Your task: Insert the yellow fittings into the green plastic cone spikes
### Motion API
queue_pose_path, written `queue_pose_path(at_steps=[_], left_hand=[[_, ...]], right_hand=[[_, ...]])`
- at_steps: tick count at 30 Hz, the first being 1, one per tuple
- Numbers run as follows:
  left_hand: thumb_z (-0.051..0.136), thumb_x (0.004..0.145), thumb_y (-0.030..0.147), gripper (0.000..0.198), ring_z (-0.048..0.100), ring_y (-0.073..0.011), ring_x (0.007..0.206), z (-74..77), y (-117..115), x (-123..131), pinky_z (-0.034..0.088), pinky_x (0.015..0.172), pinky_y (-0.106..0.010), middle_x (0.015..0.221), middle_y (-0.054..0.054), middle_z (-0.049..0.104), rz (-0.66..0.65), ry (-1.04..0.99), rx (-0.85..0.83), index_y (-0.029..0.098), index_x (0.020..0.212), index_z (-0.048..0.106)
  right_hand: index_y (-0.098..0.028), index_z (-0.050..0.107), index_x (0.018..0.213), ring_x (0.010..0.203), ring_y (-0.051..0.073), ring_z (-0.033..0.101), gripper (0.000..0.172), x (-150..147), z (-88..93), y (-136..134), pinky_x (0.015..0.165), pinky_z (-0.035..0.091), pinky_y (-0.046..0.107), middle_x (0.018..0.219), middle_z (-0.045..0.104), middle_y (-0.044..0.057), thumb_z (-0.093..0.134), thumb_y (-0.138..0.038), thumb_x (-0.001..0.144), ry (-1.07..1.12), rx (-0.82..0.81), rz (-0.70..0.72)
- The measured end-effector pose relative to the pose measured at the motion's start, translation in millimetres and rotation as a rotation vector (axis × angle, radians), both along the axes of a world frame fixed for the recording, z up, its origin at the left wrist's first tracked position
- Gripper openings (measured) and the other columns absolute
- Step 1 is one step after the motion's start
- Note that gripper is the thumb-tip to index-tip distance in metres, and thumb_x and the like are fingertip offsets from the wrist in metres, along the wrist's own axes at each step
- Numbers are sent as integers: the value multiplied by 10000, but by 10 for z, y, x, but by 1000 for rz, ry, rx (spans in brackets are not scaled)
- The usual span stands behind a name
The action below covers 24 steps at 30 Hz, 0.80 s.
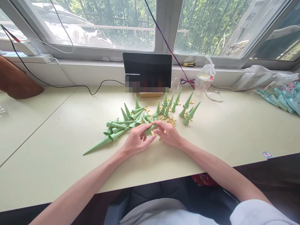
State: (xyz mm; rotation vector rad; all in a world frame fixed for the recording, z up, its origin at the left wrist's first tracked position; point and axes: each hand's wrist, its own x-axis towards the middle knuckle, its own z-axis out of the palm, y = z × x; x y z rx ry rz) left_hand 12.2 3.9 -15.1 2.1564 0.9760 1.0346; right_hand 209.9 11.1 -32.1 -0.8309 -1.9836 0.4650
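On the pale table, centre, both hands meet over one green cone spike. Left hand and right hand have fingers pinched on it, with a small yellow piece at the fingertips. Spike is light green plastic, tapered, wide collar end. More spikes lie in a pile just left; others stand upright behind, before a dark tablet.
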Motion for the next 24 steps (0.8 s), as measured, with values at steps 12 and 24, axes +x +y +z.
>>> queue_pose_path(at_steps=[12, 24], left_hand=[[676, 848, 367, 397, 605, -88, 556, -2, -4, 13, 515, 485, -232, 1039, -89, 676, 5, -37, -99, 127, 1161, 634], [680, 850, 388, 350, 558, -94, 534, -15, 8, 9, 484, 490, -234, 818, -34, 654, 35, -30, -64, 128, 1084, 662]], right_hand=[[-194, 623, 1087, 584, 116, 607, 274, 4, 15, -7, 613, 510, 238, 787, 704, 19, 559, -435, 973, 53, 28, -49], [-192, 623, 1070, 570, 110, 609, 267, 5, 38, -25, 596, 514, 234, 771, 704, 13, 588, -432, 957, 91, 5, -45]])
